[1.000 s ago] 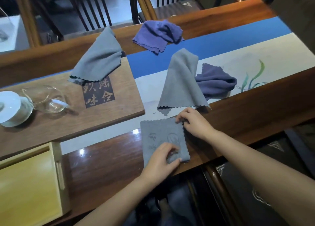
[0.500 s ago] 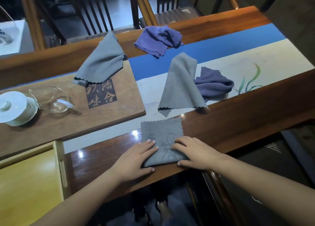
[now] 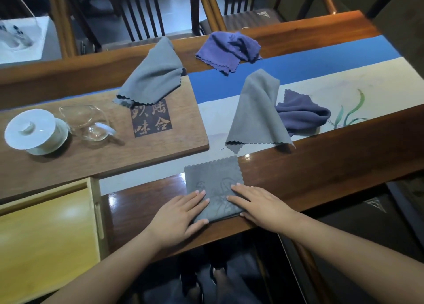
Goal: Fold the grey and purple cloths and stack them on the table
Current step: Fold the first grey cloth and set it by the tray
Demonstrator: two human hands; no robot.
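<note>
Wood of the desk (image 3: 321,156) carries four loose cloths on its far half: a grey cloth (image 3: 257,113) touching a dark purple one (image 3: 302,115), another grey cloth (image 3: 153,76) on the tea board (image 3: 91,152), a brighter purple cloth (image 3: 227,47) beyond. At the near edge our folded grey cloth (image 3: 213,177) now lies flat; a second ago we were pinching its corners. Our left hand (image 3: 181,214) and right hand (image 3: 259,202) press it, fingers spread, gripping nothing. One is done, we judge; four remain.

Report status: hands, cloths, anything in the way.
Left hand and right hand flat, open, pressing folded grey cloth. Two grey, two purple cloths unfolded beyond. Nothing in the way.
</note>
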